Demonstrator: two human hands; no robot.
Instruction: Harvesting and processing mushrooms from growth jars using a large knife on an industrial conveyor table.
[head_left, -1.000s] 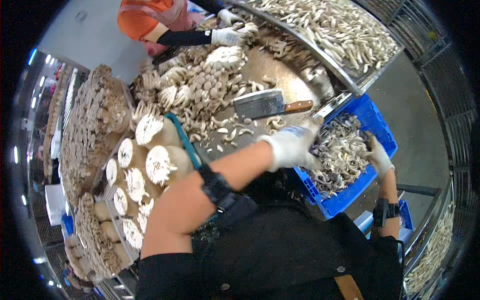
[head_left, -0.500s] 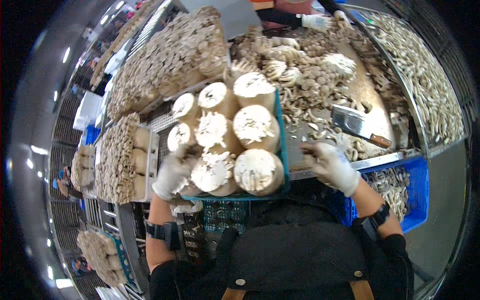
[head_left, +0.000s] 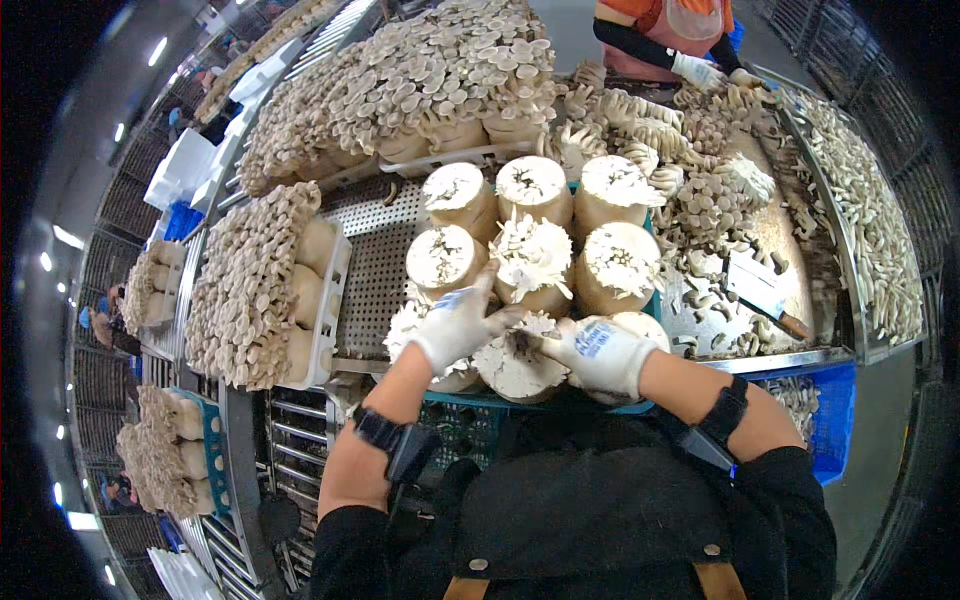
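A teal crate [head_left: 656,302] in front of me holds several beige cylindrical mushroom blocks [head_left: 533,190], their white tops trimmed and dotted with cut stems. Both my hands wear white gloves and meet over the front row. My left hand [head_left: 455,322] lies over the front left block, fingers apart. Beside it, my right hand [head_left: 600,352] has its thumb and fingers drawn together at a small dark-flecked clump [head_left: 524,345] on the front middle block [head_left: 520,378]. The fingertips partly hide what is pinched.
Right of the crate, a cleaver [head_left: 755,284] lies on the metal worktop among loose mushrooms [head_left: 710,205]. Trays of uncut mushroom clusters [head_left: 255,280] stand left and behind. A blue bin [head_left: 835,420] sits below right. Across the table works a person in orange [head_left: 665,25].
My right hand has come left from the worktop edge onto the front blocks. My left hand has moved inward from the crate's left side. The whole view has shifted.
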